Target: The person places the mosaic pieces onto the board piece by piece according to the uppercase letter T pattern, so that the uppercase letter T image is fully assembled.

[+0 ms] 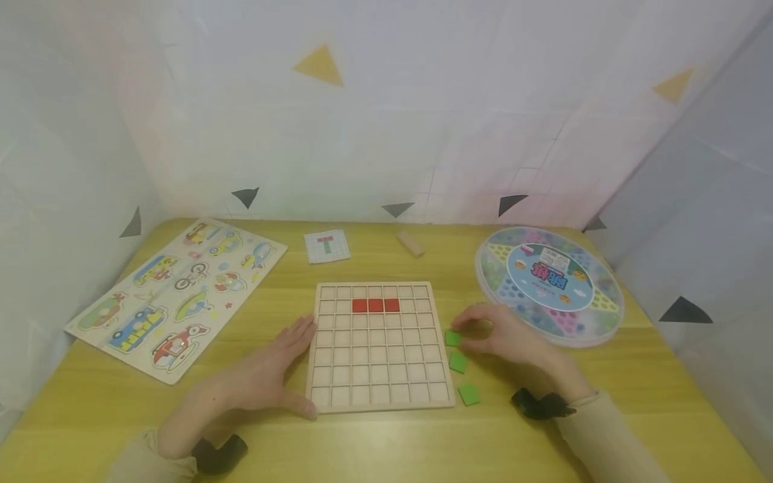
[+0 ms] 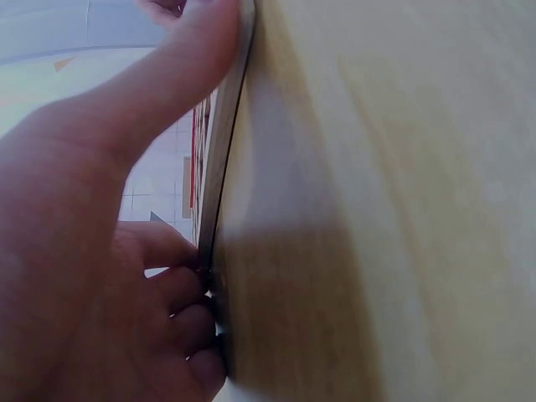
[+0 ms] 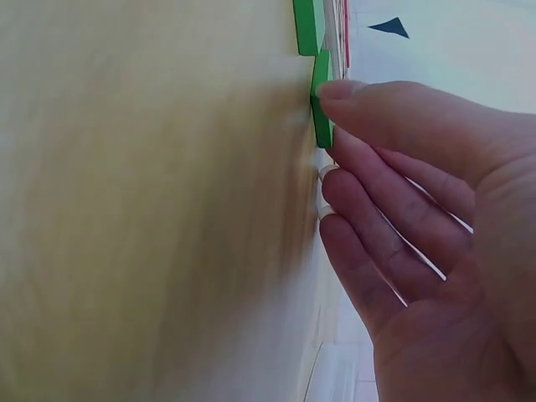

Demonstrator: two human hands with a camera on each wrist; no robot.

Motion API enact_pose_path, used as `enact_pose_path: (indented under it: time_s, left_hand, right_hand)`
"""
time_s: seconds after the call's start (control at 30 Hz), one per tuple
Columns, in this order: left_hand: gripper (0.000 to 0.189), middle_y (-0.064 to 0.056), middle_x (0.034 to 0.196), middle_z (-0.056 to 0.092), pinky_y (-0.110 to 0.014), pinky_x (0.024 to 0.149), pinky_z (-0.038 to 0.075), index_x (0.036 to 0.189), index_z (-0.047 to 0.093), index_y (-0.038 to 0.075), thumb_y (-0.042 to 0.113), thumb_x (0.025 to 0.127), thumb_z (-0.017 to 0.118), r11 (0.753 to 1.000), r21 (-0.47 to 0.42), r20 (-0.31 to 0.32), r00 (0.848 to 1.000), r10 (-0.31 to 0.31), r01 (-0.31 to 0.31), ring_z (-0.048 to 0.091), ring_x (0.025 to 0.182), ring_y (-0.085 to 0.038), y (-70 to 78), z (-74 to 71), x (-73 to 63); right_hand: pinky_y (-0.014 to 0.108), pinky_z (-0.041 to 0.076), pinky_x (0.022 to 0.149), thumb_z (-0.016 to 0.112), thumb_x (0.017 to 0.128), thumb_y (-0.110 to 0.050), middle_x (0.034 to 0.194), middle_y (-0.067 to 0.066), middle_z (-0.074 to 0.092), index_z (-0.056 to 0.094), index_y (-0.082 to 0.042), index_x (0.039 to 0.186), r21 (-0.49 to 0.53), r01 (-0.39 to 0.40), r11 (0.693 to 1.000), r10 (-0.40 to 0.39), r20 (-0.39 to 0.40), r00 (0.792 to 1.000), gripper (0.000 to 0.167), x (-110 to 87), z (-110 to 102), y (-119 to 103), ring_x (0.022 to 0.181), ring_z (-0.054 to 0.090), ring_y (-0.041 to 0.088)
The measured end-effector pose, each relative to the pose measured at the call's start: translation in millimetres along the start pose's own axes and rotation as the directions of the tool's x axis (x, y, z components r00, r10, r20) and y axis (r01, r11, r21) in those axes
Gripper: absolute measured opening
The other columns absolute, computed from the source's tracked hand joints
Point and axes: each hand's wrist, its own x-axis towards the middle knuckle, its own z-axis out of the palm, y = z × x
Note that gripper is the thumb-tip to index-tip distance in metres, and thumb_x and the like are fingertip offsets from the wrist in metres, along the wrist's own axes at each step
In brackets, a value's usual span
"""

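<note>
A square wooden grid board lies in the middle of the table, with three red square tiles side by side in its second row from the far edge. Along the board's left edge rests my left hand, fingers extended and thumb at the near corner; the left wrist view shows the thumb against the board's side. My right hand pinches the farthest green square tile beside the right edge, its thumb on the tile. Two more green tiles lie nearer me.
A vehicle picture puzzle board lies at the left. Behind the grid are a small card with a red and green T pattern and a small wooden block. A round, clear-rimmed game box is at the right, close to my right hand.
</note>
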Motion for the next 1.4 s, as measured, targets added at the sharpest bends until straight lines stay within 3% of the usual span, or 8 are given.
enact_pose_path:
  time_s: [0.4,0.83,1.4]
  left_hand:
    - [0.134,-0.013,0.168,0.002,-0.059,0.12,0.019,0.16,0.013,0.004,0.077,0.065,0.074,1.0,-0.008,0.0,1.0,0.004,-0.004,0.008,0.153,-0.041,0.7,-0.6,-1.0]
    - [0.135,-0.012,0.169,0.002,-0.058,0.121,0.02,0.16,0.014,0.004,0.076,0.064,0.075,1.0,-0.018,-0.005,1.0,0.003,-0.003,0.006,0.154,-0.039,1.3,-0.2,-1.1]
    - [0.135,-0.012,0.168,0.002,-0.06,0.119,0.022,0.16,0.013,0.005,0.077,0.063,0.074,1.0,-0.015,0.005,1.0,-0.024,0.024,0.009,0.152,-0.042,2.1,-1.2,-1.6]
  right_hand:
    - [0.038,0.052,0.098,0.084,0.081,-0.023,0.107,-0.013,0.073,0.073,-0.022,0.11,0.002,0.002,1.0,-0.002,-0.017,1.0,0.031,0.0,-0.7,-1.2,0.104,0.066,0.01]
    - [0.043,0.052,0.099,0.083,0.081,-0.019,0.104,-0.012,0.074,0.075,-0.021,0.106,0.02,-0.032,0.999,0.033,-0.05,0.998,0.026,0.7,1.3,2.7,0.103,0.067,0.01]
    - [0.042,0.053,0.097,0.083,0.082,-0.025,0.102,-0.013,0.074,0.076,-0.021,0.104,-0.004,-0.023,1.0,0.023,-0.077,0.997,0.023,1.5,2.1,0.9,0.1,0.068,0.01]
